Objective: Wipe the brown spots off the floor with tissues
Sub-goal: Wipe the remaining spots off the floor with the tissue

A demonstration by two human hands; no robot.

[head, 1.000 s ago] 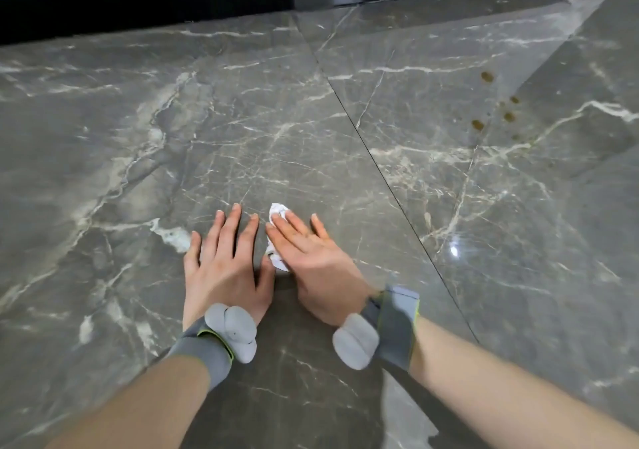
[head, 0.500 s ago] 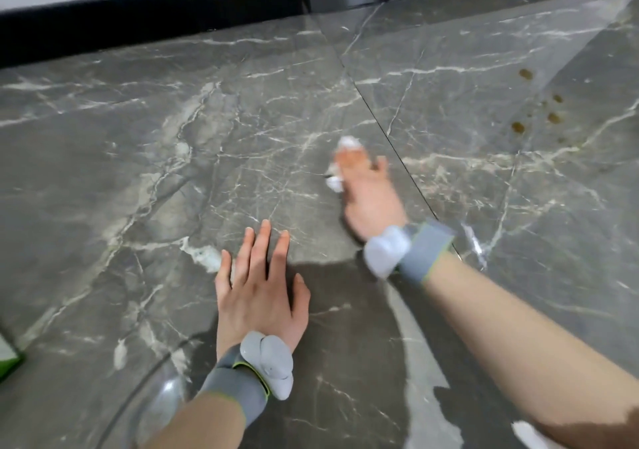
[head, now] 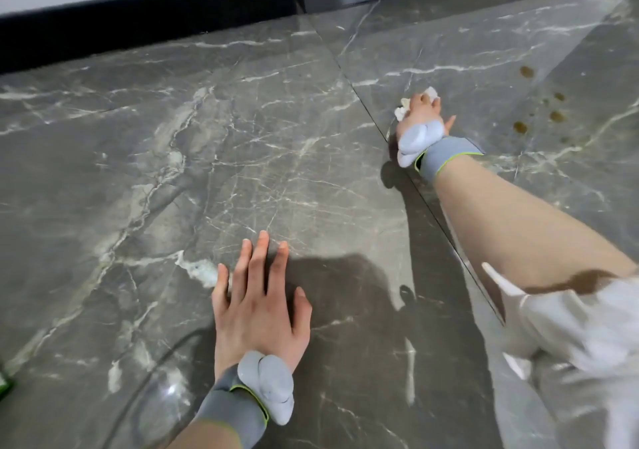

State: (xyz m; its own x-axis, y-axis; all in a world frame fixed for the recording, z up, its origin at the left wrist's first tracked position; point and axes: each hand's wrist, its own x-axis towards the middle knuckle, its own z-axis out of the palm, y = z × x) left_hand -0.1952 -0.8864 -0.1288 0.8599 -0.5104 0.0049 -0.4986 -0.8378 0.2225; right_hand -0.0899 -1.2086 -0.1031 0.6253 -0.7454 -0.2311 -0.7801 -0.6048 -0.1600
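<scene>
At the far left edge a sliver of something green (head: 4,384) pokes into view, cut off, and I cannot tell what it is. My left hand (head: 259,307) lies flat on the grey marble floor (head: 138,172), palm down, fingers straight and slightly spread, thumb out to the side, holding nothing. A grey wrist strap (head: 235,410) with a pale rounded pod on it wraps that wrist.

Along the far side runs a black skirting board (head: 138,16) under a pale wall. A dark tile joint (head: 363,99) cuts diagonally down to the right.

My right arm reaches forward across that joint. My right hand (head: 423,110) presses down on a crumpled white tissue (head: 403,108); my fingers are closed over it, though the wrist pod hides most of them, so how they sit on the wad is unclear. Only scraps of tissue show, one at the left of my hand and one past my fingertips, and no long axis can be made out in the wad.

Further right, apart from the tissue, lie the brown spots (head: 539,110): one larger spot farthest away, several smaller ones nearer, some faint. At the lower right my white sleeve (head: 570,327) is bunched and blurred.
</scene>
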